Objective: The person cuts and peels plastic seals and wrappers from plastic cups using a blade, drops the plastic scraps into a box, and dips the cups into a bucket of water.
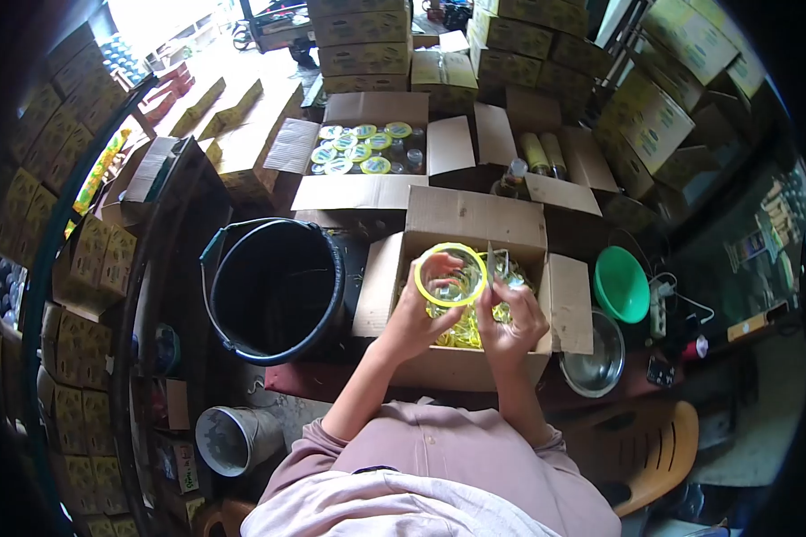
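1. The desk (304, 380), with a dark red front edge, spread across the area before the person and carried the open cartons, a bucket and the bowls.
2. Stacked printed boxes (363, 54) rose behind the desk, with more at both sides.
3. The dark bucket (278, 295) stood upright to the left of the near carton, its handle hanging at its left side.
4. The near carton (475, 215) lay open under both hands, its flaps spread, with a tangle of yellow pieces (457, 337) inside.
5. The jar carton (363, 192) stood open beyond it, holding clear containers, many with yellow-rimmed lids (376, 166).
6. An orange-brown chair (681, 447) stood at the lower right, and a whitish pail (228, 440) sat at the lower left.
7. The green bowl (620, 285) tilted near the right flap, with the metal bowl (593, 358) just nearer the person.
8. The left hand (409, 322) was closed around the clear container (454, 291), its bright yellow rim facing up above the near carton.
9. The right hand (515, 327) was closed on a thin, pointed item (490, 266) just beside that rim; what the item was could not be told.
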Tool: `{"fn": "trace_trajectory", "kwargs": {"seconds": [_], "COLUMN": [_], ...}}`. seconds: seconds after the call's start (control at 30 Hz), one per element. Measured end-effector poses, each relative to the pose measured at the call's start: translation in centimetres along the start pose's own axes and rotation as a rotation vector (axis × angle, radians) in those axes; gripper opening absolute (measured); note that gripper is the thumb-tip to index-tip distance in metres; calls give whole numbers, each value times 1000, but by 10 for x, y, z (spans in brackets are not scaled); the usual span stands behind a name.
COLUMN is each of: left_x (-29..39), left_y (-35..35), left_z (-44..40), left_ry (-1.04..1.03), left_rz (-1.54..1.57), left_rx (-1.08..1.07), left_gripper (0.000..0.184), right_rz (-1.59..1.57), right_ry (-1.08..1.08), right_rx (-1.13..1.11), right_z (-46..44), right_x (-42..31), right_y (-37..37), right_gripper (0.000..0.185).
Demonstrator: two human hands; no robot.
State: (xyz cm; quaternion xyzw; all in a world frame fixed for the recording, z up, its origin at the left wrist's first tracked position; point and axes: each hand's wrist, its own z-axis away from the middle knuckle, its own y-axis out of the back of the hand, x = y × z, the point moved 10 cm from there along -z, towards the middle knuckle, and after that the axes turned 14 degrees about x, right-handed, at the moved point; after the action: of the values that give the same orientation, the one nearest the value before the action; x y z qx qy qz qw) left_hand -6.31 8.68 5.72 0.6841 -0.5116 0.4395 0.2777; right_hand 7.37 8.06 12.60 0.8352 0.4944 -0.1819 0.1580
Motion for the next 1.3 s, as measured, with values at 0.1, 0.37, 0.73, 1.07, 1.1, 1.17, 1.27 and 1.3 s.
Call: {"fn": "trace_trajectory", "kwargs": {"seconds": [0.1, 0.37, 0.73, 1.07, 1.1, 1.17, 1.27, 1.3], "left_x": [2, 11, 7, 2, 2, 2, 2, 2], "left_y": [0, 7, 8, 9, 9, 7, 6, 5], "left_z": [2, -2, -5, -8, -8, -9, -9, -9], "left_ry": [12, 15, -67, -77, -80, -71, -71, -75], "left_rz": [26, 74, -20, -128, -136, -149, -155, -155], "left_rx": [-23, -2, 69, 138, 135, 112, 92, 88], "left_gripper": [60, 62, 63, 62, 62, 62, 62, 61], "right_rz": [-103, -50, -16, 24, 27, 32, 24, 23], "right_ry": [-61, -79, 10, 3, -5, -21, -17, -6], "right_rx": [2, 45, 38, 73, 70, 65, 72, 67], "right_z": [-2, 2, 6, 4, 3, 3, 4, 3], "right_x": [-2, -13, -15, -4, -2, 2, 4, 4], "right_y": [2, 9, -5, -15, -15, -16, -15, -15], "right_gripper": [19, 16, 16, 18, 18, 18, 20, 20]}}
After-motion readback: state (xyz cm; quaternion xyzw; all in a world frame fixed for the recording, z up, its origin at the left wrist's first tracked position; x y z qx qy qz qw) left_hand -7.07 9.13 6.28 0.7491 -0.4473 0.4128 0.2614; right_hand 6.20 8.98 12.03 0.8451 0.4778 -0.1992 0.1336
